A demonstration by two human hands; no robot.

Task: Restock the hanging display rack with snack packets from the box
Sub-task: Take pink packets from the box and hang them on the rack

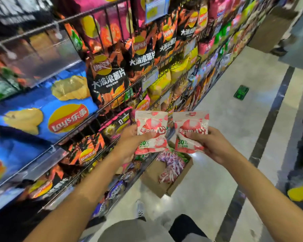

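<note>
Two pink-and-white snack packets are held upright, side by side, in front of the wire display rack (164,65). The left hand (129,142) grips the left packet (151,131); the right hand (212,145) grips the right packet (191,131). Below them, an open cardboard box (156,180) of packets sits on the floor.

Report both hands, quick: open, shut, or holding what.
Left hand: grips one pink-and-white snack packet.
Right hand: grips a second, matching packet.
</note>
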